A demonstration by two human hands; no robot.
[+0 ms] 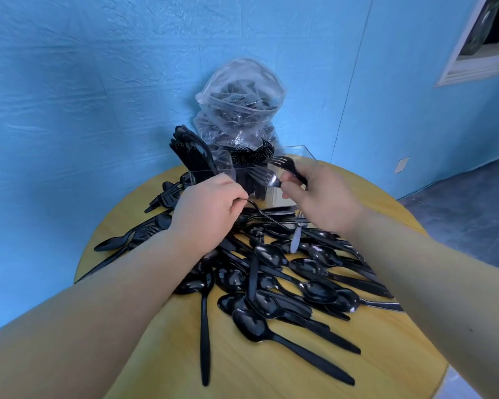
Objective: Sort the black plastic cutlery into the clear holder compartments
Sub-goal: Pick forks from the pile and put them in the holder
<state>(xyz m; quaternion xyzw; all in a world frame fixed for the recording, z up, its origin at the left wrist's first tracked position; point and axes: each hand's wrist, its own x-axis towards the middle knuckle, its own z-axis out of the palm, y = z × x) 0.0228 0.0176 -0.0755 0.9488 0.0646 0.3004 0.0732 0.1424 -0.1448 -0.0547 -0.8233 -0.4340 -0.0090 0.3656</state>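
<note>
Gripping two forks (267, 175) in right hand (314, 194), pinching another fork (264, 214) with left hand (211, 205), over holder (288, 156).

Bright even daylight, soft shadows, wide-angle edge bending, slight blur

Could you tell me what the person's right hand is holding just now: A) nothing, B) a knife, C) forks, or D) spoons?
C: the right hand pinches two black forks, tines pointing left, just in front of the clear holder.
</note>
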